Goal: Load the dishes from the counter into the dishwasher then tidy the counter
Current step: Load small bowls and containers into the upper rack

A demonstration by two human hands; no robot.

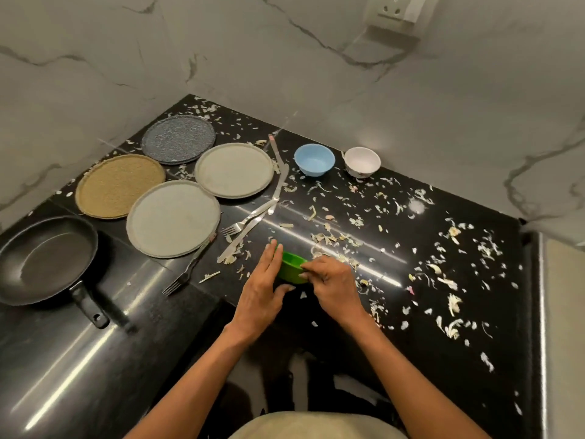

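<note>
A small green plastic bowl (292, 267) is held on the shiny black counter (411, 359), near its front edge. It is cupped by the left hand (264, 288), fingers straight. Its rim is pinched by the right hand (332, 280).

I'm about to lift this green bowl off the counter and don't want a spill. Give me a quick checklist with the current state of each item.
1. Left hand on the green bowl: ok, flat fingers against its left side.
2. Right hand on the bowl: ok, fingers pinch its right rim.
3. Bowl upright: not ok, it looks tilted.
4. Bowl empty: cannot tell, the inside is mostly hidden.
5. Counter around the bowl clean: not ok, scraps lie beside it.
6. Knife out of the way: ok, it lies left of the bowl, apart from it.
</note>
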